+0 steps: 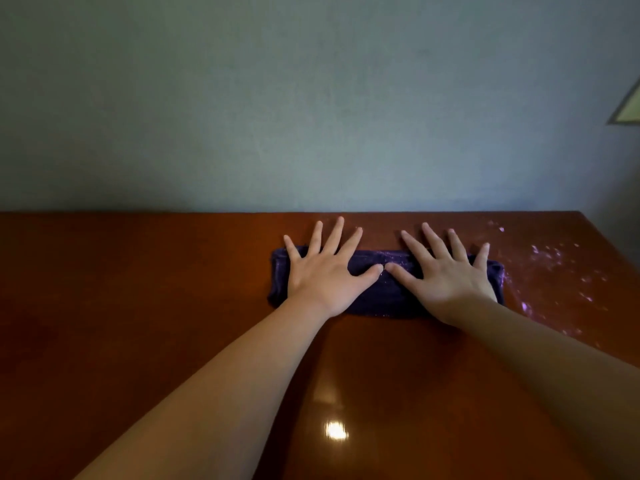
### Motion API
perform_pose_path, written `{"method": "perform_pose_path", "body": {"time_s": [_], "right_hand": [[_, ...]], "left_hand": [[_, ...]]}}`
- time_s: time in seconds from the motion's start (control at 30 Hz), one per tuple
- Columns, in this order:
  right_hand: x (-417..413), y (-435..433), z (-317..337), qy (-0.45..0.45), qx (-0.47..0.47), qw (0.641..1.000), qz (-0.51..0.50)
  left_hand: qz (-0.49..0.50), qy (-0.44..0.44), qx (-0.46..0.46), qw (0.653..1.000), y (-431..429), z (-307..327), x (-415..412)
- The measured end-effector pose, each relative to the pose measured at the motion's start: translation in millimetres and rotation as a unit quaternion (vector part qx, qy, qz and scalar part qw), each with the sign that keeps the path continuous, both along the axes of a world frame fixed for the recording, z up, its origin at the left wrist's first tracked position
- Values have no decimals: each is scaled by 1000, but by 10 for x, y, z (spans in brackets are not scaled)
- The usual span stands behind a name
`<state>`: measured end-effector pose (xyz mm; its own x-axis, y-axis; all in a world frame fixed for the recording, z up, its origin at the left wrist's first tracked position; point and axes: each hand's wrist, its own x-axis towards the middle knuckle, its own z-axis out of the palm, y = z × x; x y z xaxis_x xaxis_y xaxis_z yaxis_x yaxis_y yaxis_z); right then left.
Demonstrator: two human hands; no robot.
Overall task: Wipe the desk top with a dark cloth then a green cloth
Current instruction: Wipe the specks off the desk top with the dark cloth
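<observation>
A dark purple cloth [377, 292], folded into a long strip, lies on the glossy brown desk top [156, 306] near the far edge. My left hand [325, 271] presses flat on its left half, fingers straight and spread. My right hand [446, 271] presses flat on its right half the same way. The two thumbs nearly meet over the middle of the cloth. Fingertips of both hands reach past the cloth onto the wood. No green cloth is in view.
White powdery specks [554, 268] are scattered over the desk to the right of the cloth, up to the right edge. A plain grey-blue wall [311, 116] stands directly behind the desk. A lamp shade corner [628, 112] shows at the far right.
</observation>
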<state>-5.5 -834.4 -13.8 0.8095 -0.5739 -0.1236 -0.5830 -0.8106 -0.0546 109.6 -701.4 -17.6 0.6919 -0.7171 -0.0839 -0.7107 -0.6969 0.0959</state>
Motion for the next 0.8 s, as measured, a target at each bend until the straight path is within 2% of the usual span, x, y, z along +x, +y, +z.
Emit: {"method": "perform_pose_path", "body": {"time_s": [0.23,0.4,0.57,0.8], "right_hand": [[683,-578,50,-20,-1,1000,12],[847,-763,91,-50,-9,999,14],[967,-920,177,7,22,1000,-10],[706,-1149,267,73,6,996,59]], "left_hand": [[20,-13,-43,999,-579,10,637],[28,-10,-32,999,-769,59,803],[38,6,-25,999,-925,83,866],[24,-2,-24,999,-1095,52,629]]}}
